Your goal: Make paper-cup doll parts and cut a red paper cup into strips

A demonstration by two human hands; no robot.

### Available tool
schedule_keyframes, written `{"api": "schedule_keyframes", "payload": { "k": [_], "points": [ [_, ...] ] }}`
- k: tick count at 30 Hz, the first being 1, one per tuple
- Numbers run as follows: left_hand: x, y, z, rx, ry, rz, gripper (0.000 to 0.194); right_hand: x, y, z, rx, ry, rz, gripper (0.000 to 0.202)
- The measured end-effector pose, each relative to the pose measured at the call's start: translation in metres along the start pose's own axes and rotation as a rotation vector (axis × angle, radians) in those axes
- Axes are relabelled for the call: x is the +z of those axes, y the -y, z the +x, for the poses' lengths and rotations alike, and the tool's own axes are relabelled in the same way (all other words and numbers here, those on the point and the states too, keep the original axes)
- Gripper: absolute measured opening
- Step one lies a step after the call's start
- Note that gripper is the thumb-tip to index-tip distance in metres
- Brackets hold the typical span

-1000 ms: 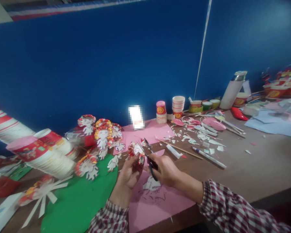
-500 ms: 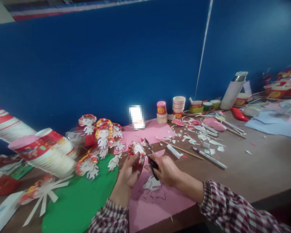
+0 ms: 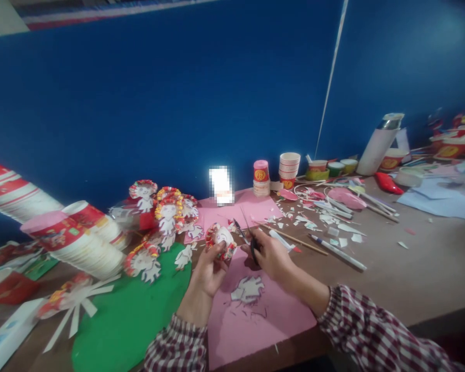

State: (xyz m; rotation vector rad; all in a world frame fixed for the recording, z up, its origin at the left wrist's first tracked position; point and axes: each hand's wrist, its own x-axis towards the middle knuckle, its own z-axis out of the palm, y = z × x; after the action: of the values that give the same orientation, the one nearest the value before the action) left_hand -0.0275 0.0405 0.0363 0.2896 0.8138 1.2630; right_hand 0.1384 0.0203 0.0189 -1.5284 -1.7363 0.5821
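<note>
A small round paper figure head (image 3: 221, 235) with a red and yellow rim is pinched in my left hand (image 3: 208, 271), thumb across its front. My right hand (image 3: 270, 254) grips black-handled scissors (image 3: 253, 247), fingers through the loops. Their blades stand apart, pointing up and away, just right of the paper head and not touching it. Below both hands, a white paper cutout figure (image 3: 248, 290) lies on a pink sheet (image 3: 256, 338) among dark thin clippings. Several finished-looking paper figures (image 3: 168, 213) with similar colourful rims stand or lie to the left.
Stacked paper cups (image 3: 83, 253) lean at the left beside a green sheet (image 3: 127, 325). White paper scraps, a wooden stick (image 3: 298, 240) and a white marker (image 3: 339, 253) lie to the right. Farther back are upright cups (image 3: 289, 170), a tilted white bottle (image 3: 377, 147) and a blue partition (image 3: 158, 103).
My right hand and the scissors have drawn back rightward from the paper head, blades wider apart. The cutout on the pink sheet shows more fully. The view has shifted slightly.
</note>
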Motion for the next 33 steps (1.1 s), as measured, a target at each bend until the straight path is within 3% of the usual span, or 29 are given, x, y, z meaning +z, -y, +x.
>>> {"api": "schedule_keyframes", "payload": {
  "k": [5,13,18,24,29,33],
  "points": [
    [-0.001,0.0,0.001,0.025,0.063,0.015,0.02,-0.007,-0.002,0.005,0.118,-0.095,-0.163,0.028],
    [-0.006,0.003,0.006,0.064,0.078,0.099,0.024,-0.006,-0.006,0.006,0.09,-0.07,-0.125,0.029],
    [-0.007,0.001,0.006,0.06,0.102,0.141,0.031,-0.007,-0.007,0.008,0.152,-0.103,-0.348,0.026],
    [-0.006,0.0,0.004,0.044,0.07,0.165,0.033,-0.013,-0.003,0.008,0.142,-0.018,-0.593,0.043],
    [-0.005,0.002,0.005,0.084,0.111,0.179,0.032,-0.02,0.001,0.009,0.235,0.049,-0.673,0.032],
    [-0.004,0.001,0.007,0.14,0.108,0.275,0.034,-0.025,-0.004,0.011,0.16,0.024,-0.644,0.02]
  ]
}}
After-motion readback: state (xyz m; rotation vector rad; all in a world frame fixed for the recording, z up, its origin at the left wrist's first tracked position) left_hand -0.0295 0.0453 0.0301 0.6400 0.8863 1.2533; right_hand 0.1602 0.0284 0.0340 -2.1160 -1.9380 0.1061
